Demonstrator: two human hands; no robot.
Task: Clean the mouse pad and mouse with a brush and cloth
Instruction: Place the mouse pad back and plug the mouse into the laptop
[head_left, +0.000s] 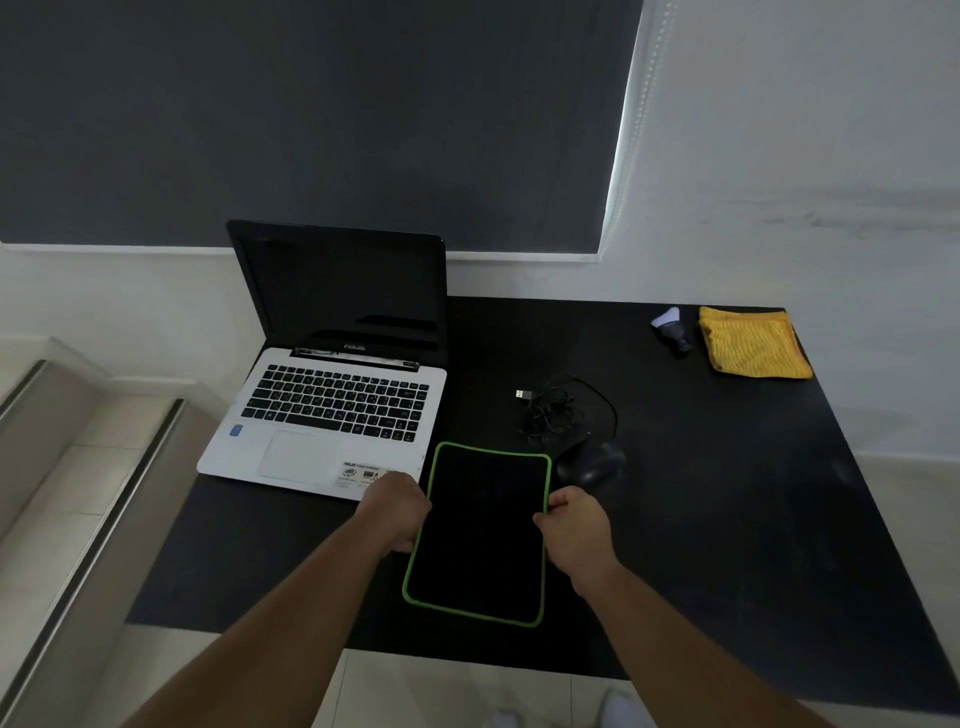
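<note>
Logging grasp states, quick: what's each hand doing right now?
Left hand: closed, holding the left edge of the mouse pad.
Right hand: closed, holding the mouse pad's right edge.

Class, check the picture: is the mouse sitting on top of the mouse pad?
No, the mouse lies on the black table beside the mouse pad, off its far right corner.

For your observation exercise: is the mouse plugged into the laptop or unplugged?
Unplugged. The mouse cable is bundled on the table, its plug lying loose, apart from the laptop.
</note>
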